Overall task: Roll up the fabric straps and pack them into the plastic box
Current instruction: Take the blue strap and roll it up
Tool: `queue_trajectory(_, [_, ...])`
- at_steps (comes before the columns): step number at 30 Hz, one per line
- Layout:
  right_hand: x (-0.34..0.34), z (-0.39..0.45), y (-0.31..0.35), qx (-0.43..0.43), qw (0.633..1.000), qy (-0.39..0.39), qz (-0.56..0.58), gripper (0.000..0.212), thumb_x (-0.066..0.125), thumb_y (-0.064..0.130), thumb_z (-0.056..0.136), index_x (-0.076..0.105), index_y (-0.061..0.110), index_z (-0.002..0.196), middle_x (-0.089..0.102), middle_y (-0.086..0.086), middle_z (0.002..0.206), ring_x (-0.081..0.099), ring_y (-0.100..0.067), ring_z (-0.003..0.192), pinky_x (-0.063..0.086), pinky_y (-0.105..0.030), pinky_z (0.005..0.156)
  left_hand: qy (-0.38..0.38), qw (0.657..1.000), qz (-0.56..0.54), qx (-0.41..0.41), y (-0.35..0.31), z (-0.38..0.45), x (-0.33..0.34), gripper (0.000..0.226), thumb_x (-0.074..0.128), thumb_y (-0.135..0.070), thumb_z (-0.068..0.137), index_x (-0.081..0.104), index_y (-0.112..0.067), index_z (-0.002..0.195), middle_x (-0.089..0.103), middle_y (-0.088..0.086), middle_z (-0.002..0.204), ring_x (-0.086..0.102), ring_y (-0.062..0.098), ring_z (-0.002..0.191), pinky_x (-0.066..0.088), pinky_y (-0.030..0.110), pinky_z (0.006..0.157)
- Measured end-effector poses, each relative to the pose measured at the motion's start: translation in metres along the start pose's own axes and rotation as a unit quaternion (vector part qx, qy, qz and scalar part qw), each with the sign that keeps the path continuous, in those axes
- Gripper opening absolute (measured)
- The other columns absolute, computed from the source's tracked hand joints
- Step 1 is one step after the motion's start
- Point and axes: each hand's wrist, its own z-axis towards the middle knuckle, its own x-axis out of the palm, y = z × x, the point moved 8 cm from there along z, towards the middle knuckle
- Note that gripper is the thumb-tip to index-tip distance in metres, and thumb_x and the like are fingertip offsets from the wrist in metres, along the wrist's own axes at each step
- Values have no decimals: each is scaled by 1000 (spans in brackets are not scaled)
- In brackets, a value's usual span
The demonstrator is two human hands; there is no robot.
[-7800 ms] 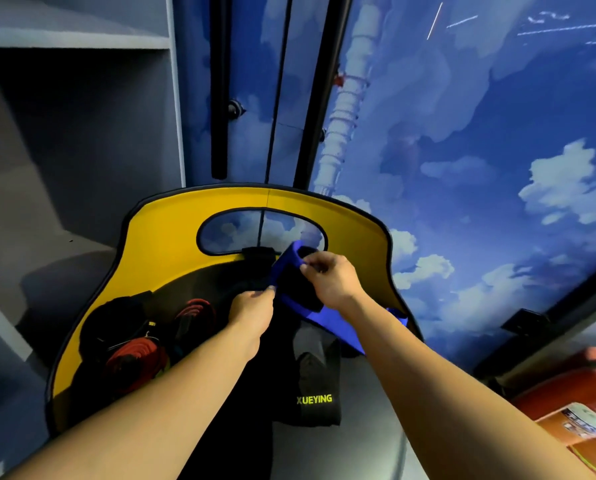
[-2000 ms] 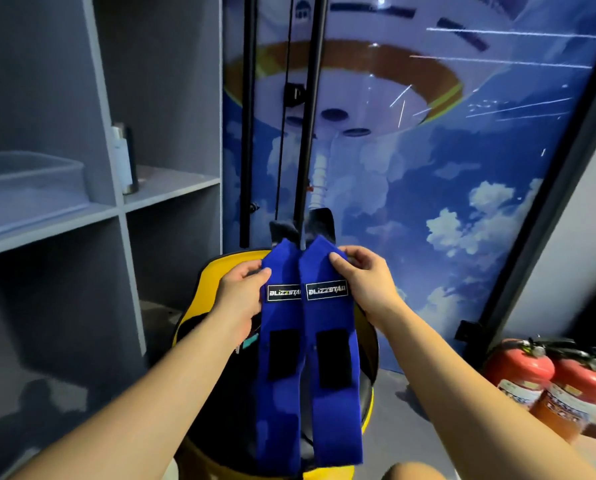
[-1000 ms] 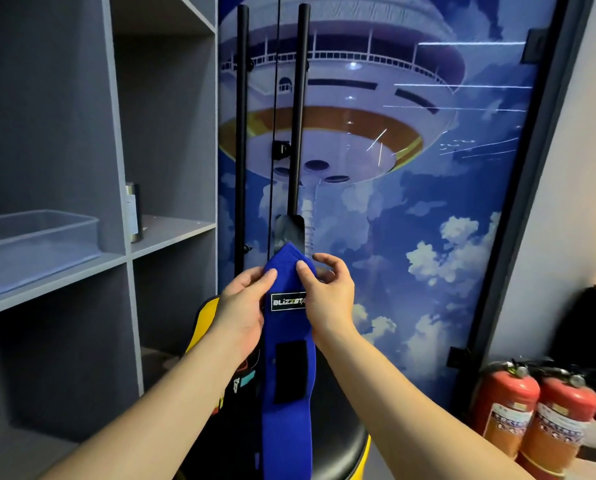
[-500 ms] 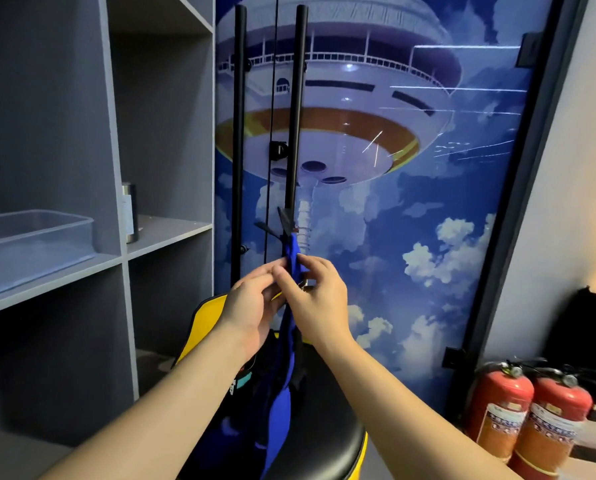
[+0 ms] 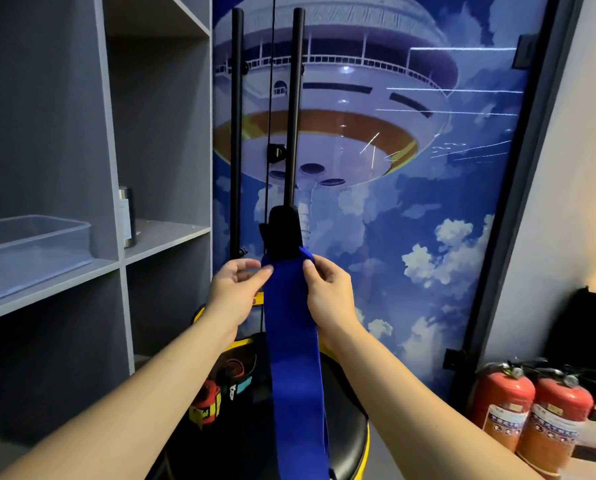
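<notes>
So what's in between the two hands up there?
The blue fabric strap, in the head view. The left hand pinches its left edge and the right hand pinches its right edge; its long tail hangs down between the forearms.

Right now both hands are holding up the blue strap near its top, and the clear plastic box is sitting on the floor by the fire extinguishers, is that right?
Not quite. The head view shows the plastic box on the shelf at left, not on the floor. The rest holds: the left hand and right hand hold the blue strap near its top.

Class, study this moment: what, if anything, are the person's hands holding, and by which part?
Both hands hold the blue strap near its top end: the left hand pinches its left edge, the right hand its right edge. The rest hangs down.
</notes>
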Motion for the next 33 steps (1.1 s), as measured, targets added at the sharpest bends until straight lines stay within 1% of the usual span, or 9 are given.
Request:
queue_trajectory(2, [-2, 1, -4, 12, 1000, 14, 18, 24, 50, 27, 105, 71, 24, 115, 75, 3, 106, 69, -20, 103, 55, -51, 95, 48, 999, 6, 10, 0, -3, 8, 13, 64, -20, 97, 70, -21, 109, 75, -2, 98, 70, 3, 80, 49, 12, 62])
queue_trajectory(7, [-4, 2, -14, 20, 999, 31, 16, 25, 48, 30, 106, 70, 28, 117, 74, 5, 108, 68, -20, 107, 52, -51, 100, 102, 993, -46, -35, 12, -8, 17, 22, 61, -23, 98, 74, -16, 114, 77, 6, 105, 73, 21, 99, 56, 38, 88])
queue_trajectory(12, [-8, -3, -17, -22, 993, 40, -105, 23, 42, 43, 105, 60, 38, 118, 71, 10, 102, 67, -12, 96, 55, -50, 91, 87, 994, -38, -55, 23, -6, 14, 22, 65, -24, 96, 73, -18, 116, 78, 6, 101, 75, 26, 94, 60, 40, 76])
queue_trajectory(16, [-9, -7, -14, -48, 985, 45, -158, 24, 40, 42, 107, 58, 32, 119, 68, 8, 103, 64, -9, 94, 56, -44, 88, 76, 995, 58, 10, 21, -5, 8, 15, 59, -37, 99, 71, -37, 109, 77, -3, 97, 74, 25, 91, 61, 47, 78])
queue_trajectory(21, [-12, -5, -19, -45, 989, 25, -140, 23, 45, 43, 105, 63, 31, 113, 70, 9, 97, 65, -12, 92, 55, -46, 86, 99, 989, 110, 29, 21, -11, 10, 19, 44, -35, 106, 59, -45, 100, 73, 2, 81, 73, 27, 66, 53, 32, 47])
queue_trajectory(23, [-15, -5, -25, -39, 989, 28, -143, 24, 46, 45, 103, 65, 32, 110, 71, 8, 94, 66, -14, 91, 56, -47, 85, 111, 986, 118, 33, 26, -12, 10, 19, 44, -34, 106, 62, -39, 105, 74, -2, 88, 74, 24, 76, 56, 34, 56])
queue_trajectory(26, [-22, -6, -36, -27, 988, 30, -150, 26, 48, 46, 102, 67, 30, 110, 71, 11, 96, 67, -8, 92, 57, -41, 86, 116, 986, 115, 26, 40, -12, 12, 21, 46, -34, 106, 66, -29, 110, 75, -5, 101, 71, 16, 97, 56, 36, 86])
queue_trajectory(30, [-26, -8, -69, 13, 989, 43, -142, 28, 48, 39, 104, 66, 21, 116, 71, 7, 102, 66, -8, 95, 56, -29, 81, 121, 987, 101, -14, 75, -13, 17, 20, 48, -31, 105, 68, -27, 103, 75, 0, 101, 70, 18, 98, 53, 34, 85])
queue_trajectory(33, [-25, -10, -107, 53, 987, 46, -147, 28, 47, 38, 105, 66, 19, 115, 70, 5, 101, 65, -9, 92, 49, -22, 72, 127, 984, 112, -46, 114, -10, 16, 22, 47, -36, 105, 67, -26, 104, 73, 8, 101, 70, 26, 97, 54, 42, 78])
